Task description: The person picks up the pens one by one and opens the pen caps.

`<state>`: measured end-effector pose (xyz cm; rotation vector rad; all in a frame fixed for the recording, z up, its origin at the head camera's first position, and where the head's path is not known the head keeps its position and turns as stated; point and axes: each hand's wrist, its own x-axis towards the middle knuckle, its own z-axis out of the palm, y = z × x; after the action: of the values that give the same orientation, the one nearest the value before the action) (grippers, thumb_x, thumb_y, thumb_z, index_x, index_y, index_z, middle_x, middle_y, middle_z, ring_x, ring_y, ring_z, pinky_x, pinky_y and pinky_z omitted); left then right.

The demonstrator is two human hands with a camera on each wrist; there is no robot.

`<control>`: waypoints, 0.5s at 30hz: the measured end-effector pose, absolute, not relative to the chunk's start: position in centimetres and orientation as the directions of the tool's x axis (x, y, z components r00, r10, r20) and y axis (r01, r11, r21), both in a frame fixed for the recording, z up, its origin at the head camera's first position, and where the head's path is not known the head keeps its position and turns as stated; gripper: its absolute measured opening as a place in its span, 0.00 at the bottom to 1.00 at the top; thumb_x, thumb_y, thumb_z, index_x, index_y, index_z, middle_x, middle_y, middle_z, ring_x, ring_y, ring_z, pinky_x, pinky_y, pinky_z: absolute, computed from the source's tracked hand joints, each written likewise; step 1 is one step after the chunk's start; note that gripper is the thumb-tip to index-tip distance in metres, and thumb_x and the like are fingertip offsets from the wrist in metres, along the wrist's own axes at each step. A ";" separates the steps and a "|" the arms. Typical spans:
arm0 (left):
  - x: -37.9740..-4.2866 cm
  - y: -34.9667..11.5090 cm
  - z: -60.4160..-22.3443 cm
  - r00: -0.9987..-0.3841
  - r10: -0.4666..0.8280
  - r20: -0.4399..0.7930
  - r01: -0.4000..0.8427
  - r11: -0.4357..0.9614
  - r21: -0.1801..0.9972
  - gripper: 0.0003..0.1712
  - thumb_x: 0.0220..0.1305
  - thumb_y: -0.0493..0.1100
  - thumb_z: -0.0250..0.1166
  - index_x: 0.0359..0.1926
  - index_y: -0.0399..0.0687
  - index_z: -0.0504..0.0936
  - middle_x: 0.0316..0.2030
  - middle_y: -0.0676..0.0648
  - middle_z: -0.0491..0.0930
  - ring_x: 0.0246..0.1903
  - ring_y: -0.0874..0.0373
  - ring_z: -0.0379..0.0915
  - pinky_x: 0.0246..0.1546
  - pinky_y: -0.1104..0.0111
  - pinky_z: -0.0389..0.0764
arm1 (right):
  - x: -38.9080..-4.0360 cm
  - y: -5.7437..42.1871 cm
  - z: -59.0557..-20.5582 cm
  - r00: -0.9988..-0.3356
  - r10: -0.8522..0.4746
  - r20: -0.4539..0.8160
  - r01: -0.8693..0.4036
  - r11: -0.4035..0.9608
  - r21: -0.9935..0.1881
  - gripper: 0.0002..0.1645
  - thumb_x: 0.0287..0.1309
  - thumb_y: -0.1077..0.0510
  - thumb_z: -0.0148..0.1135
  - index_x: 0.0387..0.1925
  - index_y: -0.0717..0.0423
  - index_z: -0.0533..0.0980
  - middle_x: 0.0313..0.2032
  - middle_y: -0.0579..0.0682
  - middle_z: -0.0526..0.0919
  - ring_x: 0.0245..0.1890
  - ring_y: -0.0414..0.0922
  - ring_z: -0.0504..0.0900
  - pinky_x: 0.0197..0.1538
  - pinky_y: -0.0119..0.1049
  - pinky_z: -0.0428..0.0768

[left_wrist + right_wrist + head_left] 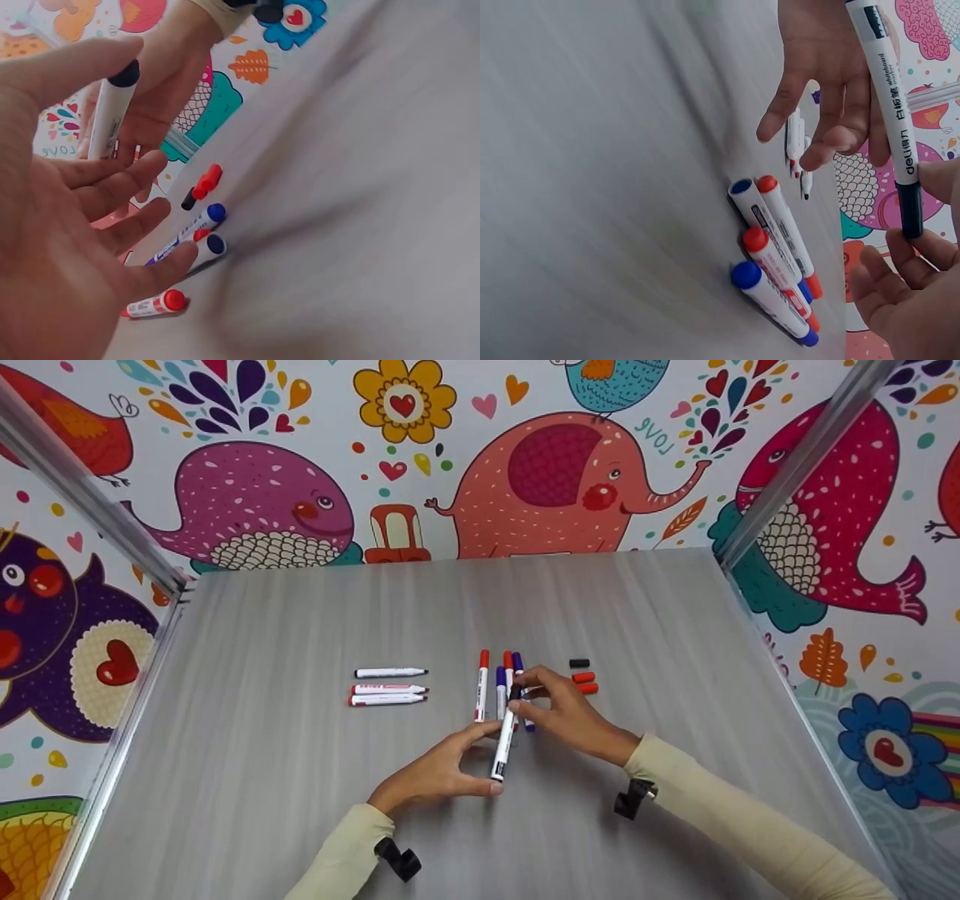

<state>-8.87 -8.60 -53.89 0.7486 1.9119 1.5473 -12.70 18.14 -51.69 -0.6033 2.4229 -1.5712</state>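
Observation:
A white whiteboard marker (505, 742) with a black cap is held tilted above the table. My right hand (574, 716) pinches its capped end between thumb and fingers, as the right wrist view also shows on the black cap (910, 210). My left hand (442, 765) is spread around the marker's lower end, its thumb tip right at the black end (126, 73) and its other fingers extended. Behind and below the hands lie several capped markers, among them a red-capped one (481, 686) and a blue-capped one (501, 690), partly hidden by the right hand.
Left of the hands, three uncapped markers lie in a row: one black (390, 673) and two red (388, 689). Right of the hands lie a black cap (579, 663) and two red caps (583, 677). Printed panels (262, 502) border the grey table (262, 780).

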 end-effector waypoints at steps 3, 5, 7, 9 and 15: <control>-9.2 -8.7 -53.7 -0.670 0.740 -0.061 0.012 0.093 0.996 0.51 0.71 0.53 0.74 0.85 0.41 0.62 0.77 0.35 0.72 0.75 0.33 0.68 0.73 0.37 0.70 | -12.5 18.0 -51.7 -0.904 -0.420 0.084 -0.238 0.330 -0.914 0.24 0.76 0.52 0.72 0.64 0.58 0.76 0.62 0.61 0.83 0.61 0.54 0.83 0.69 0.59 0.79; -9.4 -8.7 -53.6 -0.681 0.730 -0.052 -0.009 0.062 0.998 0.46 0.74 0.52 0.71 0.83 0.38 0.65 0.73 0.31 0.76 0.71 0.29 0.72 0.68 0.40 0.76 | -12.4 17.9 -51.7 -0.905 -0.411 0.108 -0.254 0.320 -0.913 0.25 0.75 0.53 0.72 0.65 0.57 0.76 0.61 0.59 0.83 0.61 0.51 0.82 0.69 0.57 0.79; -9.5 -8.7 -53.4 -0.709 0.704 -0.041 -0.006 0.052 0.999 0.40 0.76 0.50 0.68 0.80 0.35 0.69 0.69 0.30 0.79 0.68 0.28 0.74 0.65 0.46 0.80 | -12.3 17.8 -51.7 -0.906 -0.403 0.128 -0.272 0.325 -0.906 0.25 0.75 0.53 0.73 0.65 0.55 0.76 0.60 0.55 0.83 0.60 0.49 0.82 0.67 0.55 0.81; -9.6 -8.6 -53.2 -0.742 0.670 -0.031 0.009 0.056 0.998 0.34 0.78 0.47 0.66 0.75 0.33 0.73 0.64 0.30 0.82 0.66 0.31 0.78 0.63 0.51 0.83 | -12.2 17.7 -51.7 -0.905 -0.397 0.153 -0.297 0.330 -0.896 0.25 0.73 0.54 0.74 0.65 0.55 0.77 0.58 0.52 0.84 0.58 0.48 0.82 0.65 0.54 0.82; -10.1 -8.6 -52.7 -0.796 0.604 -0.041 0.062 0.149 0.987 0.26 0.77 0.48 0.67 0.66 0.35 0.82 0.58 0.35 0.87 0.58 0.49 0.84 0.65 0.47 0.78 | -11.9 17.7 -51.8 -0.890 -0.410 0.198 -0.358 0.363 -0.860 0.23 0.70 0.58 0.77 0.61 0.55 0.79 0.55 0.52 0.84 0.51 0.46 0.86 0.60 0.54 0.85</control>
<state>-10.12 -8.58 -52.71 0.6347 2.0025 1.6874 -11.94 17.68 -51.80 -0.7198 2.5518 -1.5908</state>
